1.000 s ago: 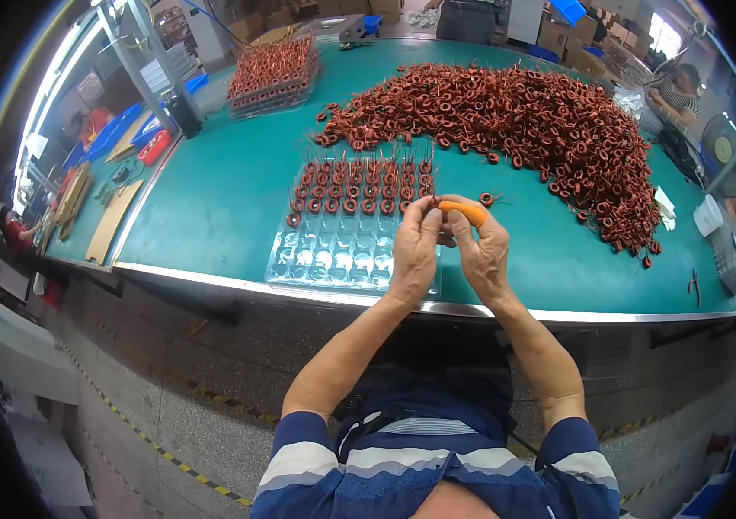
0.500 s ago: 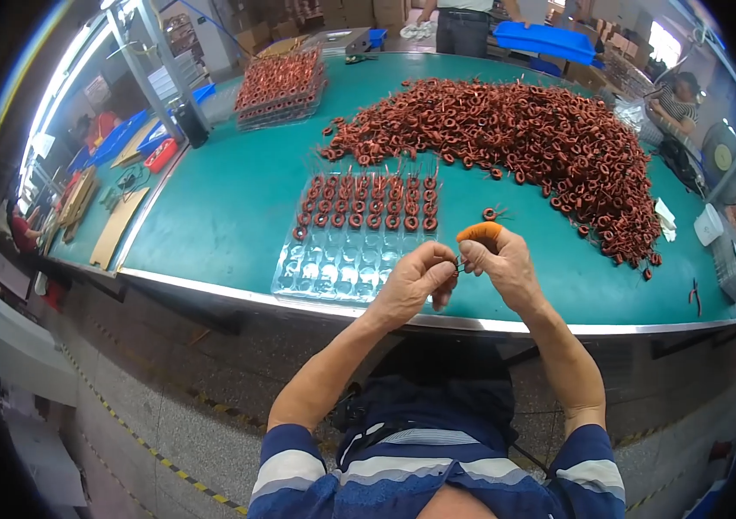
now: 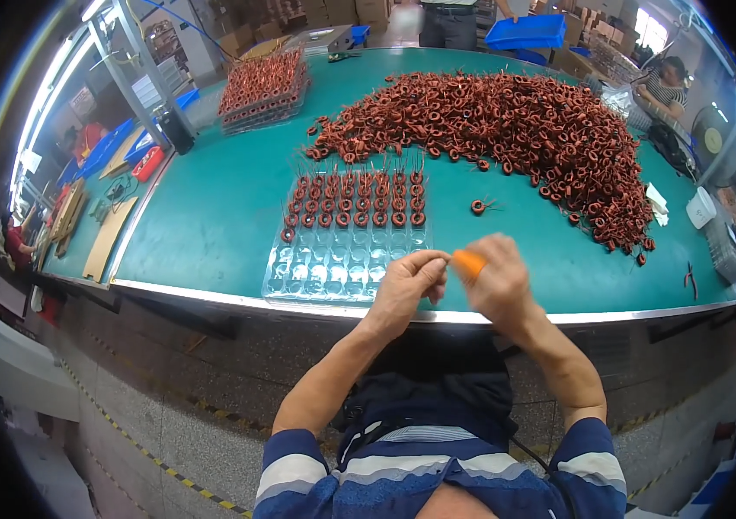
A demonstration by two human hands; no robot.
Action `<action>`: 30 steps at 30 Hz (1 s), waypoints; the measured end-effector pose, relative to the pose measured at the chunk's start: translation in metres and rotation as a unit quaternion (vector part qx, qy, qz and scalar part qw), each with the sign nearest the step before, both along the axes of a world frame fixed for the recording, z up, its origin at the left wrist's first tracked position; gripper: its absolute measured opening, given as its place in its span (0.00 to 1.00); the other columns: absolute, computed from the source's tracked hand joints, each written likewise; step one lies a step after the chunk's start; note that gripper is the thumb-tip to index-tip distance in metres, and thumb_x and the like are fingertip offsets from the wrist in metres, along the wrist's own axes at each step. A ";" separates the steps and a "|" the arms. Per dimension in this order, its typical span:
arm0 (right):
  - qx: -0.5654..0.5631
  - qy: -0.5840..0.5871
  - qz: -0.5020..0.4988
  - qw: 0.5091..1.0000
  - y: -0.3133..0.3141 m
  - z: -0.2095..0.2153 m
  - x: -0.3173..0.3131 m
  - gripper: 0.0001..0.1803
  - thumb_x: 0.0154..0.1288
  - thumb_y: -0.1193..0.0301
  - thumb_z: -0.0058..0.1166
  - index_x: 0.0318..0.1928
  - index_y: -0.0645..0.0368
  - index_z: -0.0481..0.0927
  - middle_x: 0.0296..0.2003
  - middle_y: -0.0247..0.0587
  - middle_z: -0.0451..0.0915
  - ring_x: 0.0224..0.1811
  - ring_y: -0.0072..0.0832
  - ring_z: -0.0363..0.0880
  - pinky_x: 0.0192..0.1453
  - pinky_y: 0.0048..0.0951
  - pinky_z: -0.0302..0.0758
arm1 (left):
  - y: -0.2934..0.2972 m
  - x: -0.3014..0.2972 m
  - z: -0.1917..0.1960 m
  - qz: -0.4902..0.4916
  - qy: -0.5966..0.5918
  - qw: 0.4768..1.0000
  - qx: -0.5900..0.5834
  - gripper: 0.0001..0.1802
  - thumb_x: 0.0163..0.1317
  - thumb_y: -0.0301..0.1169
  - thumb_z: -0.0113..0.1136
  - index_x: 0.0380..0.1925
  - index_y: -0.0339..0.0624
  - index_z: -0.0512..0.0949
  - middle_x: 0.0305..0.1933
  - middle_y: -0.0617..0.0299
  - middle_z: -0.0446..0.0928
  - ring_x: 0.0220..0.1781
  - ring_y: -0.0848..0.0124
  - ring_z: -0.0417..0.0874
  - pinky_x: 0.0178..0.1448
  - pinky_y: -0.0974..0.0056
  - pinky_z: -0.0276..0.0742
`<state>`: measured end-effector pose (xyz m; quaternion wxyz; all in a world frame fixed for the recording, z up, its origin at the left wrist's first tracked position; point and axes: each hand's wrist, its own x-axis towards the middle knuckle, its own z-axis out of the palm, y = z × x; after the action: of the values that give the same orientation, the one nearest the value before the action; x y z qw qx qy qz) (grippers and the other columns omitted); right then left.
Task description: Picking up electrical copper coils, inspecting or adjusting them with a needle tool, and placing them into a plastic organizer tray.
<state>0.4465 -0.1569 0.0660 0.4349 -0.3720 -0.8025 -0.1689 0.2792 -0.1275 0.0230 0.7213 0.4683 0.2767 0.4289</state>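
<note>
My left hand [image 3: 407,290] is closed in a pinch over the table's near edge; what sits between its fingertips is too small to make out. Close to those fingertips is my right hand [image 3: 503,285], smeared by motion, with an orange finger cover [image 3: 469,263] on one finger. A clear plastic tray [image 3: 280,275] lies just left of my hands. Its far rows hold red wire-wound ring coils [image 3: 346,205] with leads upright, and its near pockets hold none. One loose ring coil [image 3: 478,207] lies beyond my right hand.
A large heap of ring coils [image 3: 506,121] spreads across the far and right table. Stacked full trays [image 3: 262,91] stand far left. Pliers [image 3: 690,282] and a white cloth [image 3: 657,204] lie at right. Across the table a person holds a blue bin [image 3: 525,33].
My right hand has drawn slightly apart from my left fingertips and is blurred. My left hand keeps its pinch. The whole view has shifted a little.
</note>
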 end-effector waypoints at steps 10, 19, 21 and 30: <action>-0.379 0.451 0.079 0.804 0.016 -0.020 -0.014 0.10 0.67 0.69 0.57 0.39 0.64 0.83 0.31 0.30 0.81 0.30 0.15 0.75 0.33 0.20 0.69 | -0.011 -0.002 0.005 0.083 -0.045 0.994 0.059 0.12 0.75 0.35 0.42 0.45 0.39 0.70 0.28 0.62 0.71 0.24 0.75 0.71 0.28 0.71 0.69; -0.452 0.482 0.174 0.731 0.011 -0.043 -0.012 0.19 0.71 0.60 0.53 0.47 0.64 0.80 0.33 0.34 0.81 0.31 0.18 0.76 0.35 0.18 0.72 | -0.004 -0.012 0.012 0.052 0.003 0.986 0.157 0.14 0.71 0.27 0.48 0.54 0.36 0.67 0.33 0.63 0.71 0.31 0.76 0.74 0.36 0.71 0.72; -0.439 0.459 0.154 0.757 0.012 -0.045 -0.017 0.17 0.72 0.61 0.50 0.41 0.64 0.83 0.26 0.34 0.80 0.27 0.17 0.76 0.32 0.20 0.72 | -0.006 -0.011 0.012 0.021 0.024 0.987 0.159 0.15 0.70 0.26 0.49 0.55 0.36 0.67 0.32 0.64 0.71 0.30 0.76 0.74 0.35 0.71 0.72; -0.386 0.452 0.087 0.799 -0.001 -0.027 -0.026 0.18 0.71 0.62 0.53 0.37 0.67 0.83 0.21 0.33 0.78 0.22 0.17 0.74 0.25 0.20 0.70 | -0.014 -0.016 0.011 0.139 0.162 0.937 0.276 0.13 0.66 0.22 0.53 0.50 0.36 0.70 0.26 0.62 0.73 0.25 0.75 0.73 0.31 0.69 0.71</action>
<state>0.4208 -0.1579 0.0387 0.5818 -0.4714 -0.5423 0.3811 0.2632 -0.1412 0.0335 0.4425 0.6687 0.3226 0.5029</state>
